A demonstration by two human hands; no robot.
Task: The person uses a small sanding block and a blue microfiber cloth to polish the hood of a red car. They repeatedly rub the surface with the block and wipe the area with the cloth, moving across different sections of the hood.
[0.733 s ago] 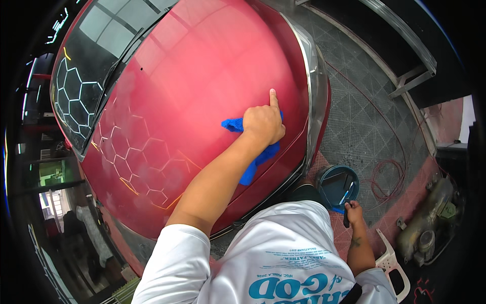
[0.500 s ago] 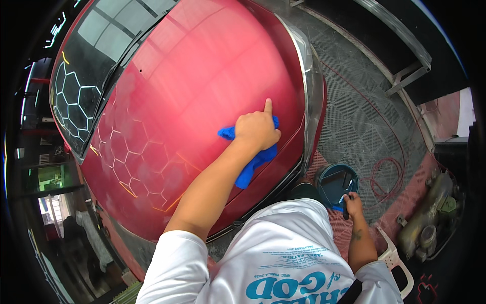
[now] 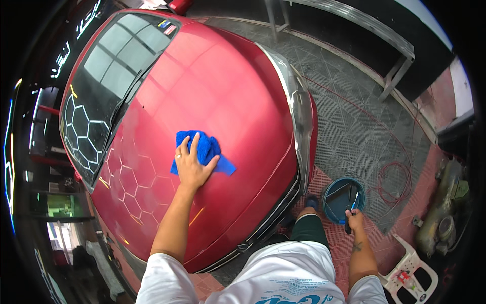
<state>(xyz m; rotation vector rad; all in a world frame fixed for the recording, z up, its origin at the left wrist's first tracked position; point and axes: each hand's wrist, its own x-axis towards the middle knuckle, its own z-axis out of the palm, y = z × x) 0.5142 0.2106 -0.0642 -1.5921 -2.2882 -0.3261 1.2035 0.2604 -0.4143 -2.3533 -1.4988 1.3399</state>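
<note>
A blue cloth (image 3: 205, 147) lies bunched on the red car hood (image 3: 243, 101). My left hand (image 3: 191, 164) presses down on it from above, fingers spread and curled into the fabric, with a ring on one finger. One corner of the cloth sticks out flat to the right of my thumb. Down at my right side, my right hand (image 3: 356, 219) is closed around a slim tool (image 3: 348, 228) with a black handle and a pale, narrow end; its exact kind is unclear. Just beyond that hand, a round teal bucket (image 3: 328, 209) stands on the floor with dark items in it.
The windshield (image 3: 119, 63) and wipers rise at the left. A white plastic stool (image 3: 400, 273) and a greenish, dusty machine (image 3: 440, 223) stand at the right. A thin red hose (image 3: 390, 185) coils on the grid floor tiles. A metal bench (image 3: 354, 17) lines the far wall.
My left hand and the blue cloth have moved left across the hood, and its fingers have spread. My right hand still holds the tool near the bucket. The view has shifted, showing more stool.
</note>
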